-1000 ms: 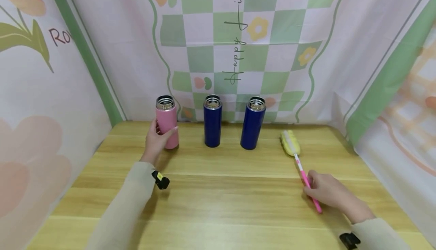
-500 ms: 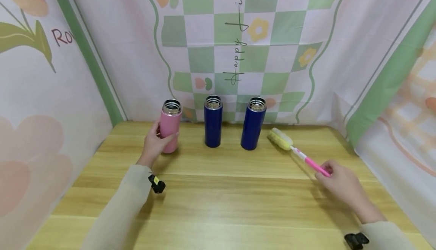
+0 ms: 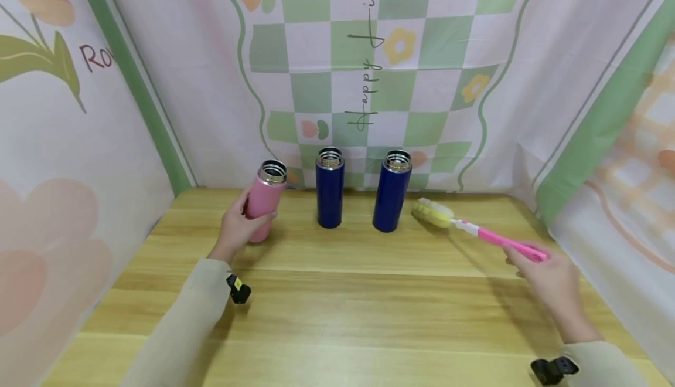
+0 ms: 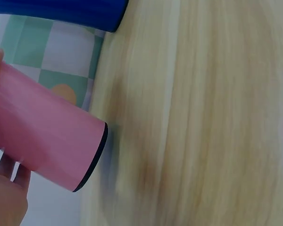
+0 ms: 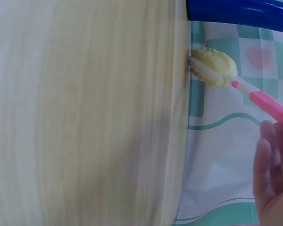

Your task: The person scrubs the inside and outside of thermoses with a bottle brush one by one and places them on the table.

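My left hand (image 3: 235, 230) grips a pink vacuum flask (image 3: 262, 202) round its lower body. The flask has no lid and leans a little to the right; in the left wrist view its black-rimmed base (image 4: 92, 162) appears raised off the table. A bottle brush (image 3: 493, 236) with a pink and white handle and a yellow sponge head is pinched near its handle end by my right hand (image 3: 554, 278). The brush slants left, its head (image 5: 216, 68) low, close to the right blue flask (image 3: 392, 196). Whether the head touches the table, I cannot tell.
Another blue flask (image 3: 329, 196), also lidless, stands upright between the pink flask and the right blue one. All are on a wooden table (image 3: 337, 311). Behind it hangs a patterned cloth (image 3: 348, 47), with more cloth at both sides.
The pink flask has come nearer and slightly right, and tilts more. My right hand has lifted the brush handle and moved right, swinging the head left towards the blue flask.
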Tool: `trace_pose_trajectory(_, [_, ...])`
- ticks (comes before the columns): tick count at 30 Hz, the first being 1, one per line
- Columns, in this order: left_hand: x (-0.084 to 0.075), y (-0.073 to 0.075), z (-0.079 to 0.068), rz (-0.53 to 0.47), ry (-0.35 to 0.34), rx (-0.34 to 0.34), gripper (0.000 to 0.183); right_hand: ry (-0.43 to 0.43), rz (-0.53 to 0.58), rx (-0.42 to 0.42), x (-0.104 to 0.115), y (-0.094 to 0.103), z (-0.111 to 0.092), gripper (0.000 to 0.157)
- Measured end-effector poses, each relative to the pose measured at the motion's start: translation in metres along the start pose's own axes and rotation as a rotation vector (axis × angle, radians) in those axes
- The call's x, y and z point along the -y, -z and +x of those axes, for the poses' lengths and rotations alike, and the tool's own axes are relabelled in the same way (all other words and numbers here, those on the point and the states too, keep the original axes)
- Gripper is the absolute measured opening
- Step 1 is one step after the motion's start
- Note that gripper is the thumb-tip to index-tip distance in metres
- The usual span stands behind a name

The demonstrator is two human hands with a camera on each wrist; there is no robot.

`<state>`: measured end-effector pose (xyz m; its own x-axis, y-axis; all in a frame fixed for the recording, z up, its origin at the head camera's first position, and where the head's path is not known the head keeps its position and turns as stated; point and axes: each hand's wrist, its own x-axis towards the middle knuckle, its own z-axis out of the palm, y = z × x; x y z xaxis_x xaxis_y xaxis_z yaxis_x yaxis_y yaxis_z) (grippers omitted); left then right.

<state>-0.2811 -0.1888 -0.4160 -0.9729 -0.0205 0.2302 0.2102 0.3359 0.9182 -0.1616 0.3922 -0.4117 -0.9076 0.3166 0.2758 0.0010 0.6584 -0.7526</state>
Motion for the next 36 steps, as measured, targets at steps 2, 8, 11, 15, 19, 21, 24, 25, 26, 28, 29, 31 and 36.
trace_pose_trajectory(2, [-0.001, 0.0, 0.0, 0.018, -0.017, 0.015, 0.086, -0.035, 0.096, -0.028, 0.002, 0.002, 0.0, 0.024])
trace_pose_trajectory(8, [-0.005, -0.003, -0.001, 0.126, -0.107, 0.054, 0.085, -0.037, 0.298, -0.054, 0.006, -0.001, 0.005, 0.013])
trace_pose_trajectory(11, [-0.007, -0.006, 0.0, 0.183, -0.179, 0.073, 0.084, -0.007, 0.368, -0.077, 0.01, -0.005, 0.005, 0.017])
trace_pose_trajectory(15, [-0.009, -0.01, 0.0, 0.261, -0.257, 0.107, 0.082, 0.02, 0.446, -0.126, 0.013, -0.009, 0.006, 0.017])
trace_pose_trajectory(19, [-0.01, -0.014, -0.002, 0.308, -0.288, 0.143, 0.08, 0.039, 0.581, -0.182, 0.015, -0.012, 0.01, 0.013])
trace_pose_trajectory(21, [-0.011, -0.015, -0.003, 0.332, -0.299, 0.157, 0.079, 0.053, 0.679, -0.206, 0.016, -0.014, 0.012, 0.013])
trace_pose_trajectory(24, [-0.011, -0.017, -0.004, 0.369, -0.319, 0.175, 0.078, 0.074, 0.806, -0.233, 0.019, -0.015, 0.014, 0.015])
trace_pose_trajectory(25, [-0.011, -0.018, -0.005, 0.387, -0.327, 0.181, 0.078, 0.08, 0.84, -0.237, 0.02, -0.015, 0.014, 0.018])
trace_pose_trajectory(26, [-0.011, -0.019, -0.005, 0.407, -0.342, 0.189, 0.078, 0.083, 0.871, -0.239, 0.022, -0.014, 0.014, 0.021])
trace_pose_trajectory(28, [-0.011, -0.02, -0.006, 0.442, -0.375, 0.206, 0.077, 0.08, 0.917, -0.234, 0.024, -0.013, 0.014, 0.026])
trace_pose_trajectory(29, [-0.011, -0.021, -0.007, 0.458, -0.393, 0.215, 0.077, 0.082, 0.932, -0.23, 0.024, -0.013, 0.014, 0.028])
trace_pose_trajectory(31, [-0.012, -0.023, -0.008, 0.483, -0.426, 0.229, 0.077, 0.087, 0.959, -0.221, 0.025, -0.012, 0.014, 0.032])
trace_pose_trajectory(36, [-0.017, -0.027, -0.011, 0.521, -0.485, 0.259, 0.075, 0.168, 1.02, -0.135, 0.025, -0.012, 0.013, 0.025])
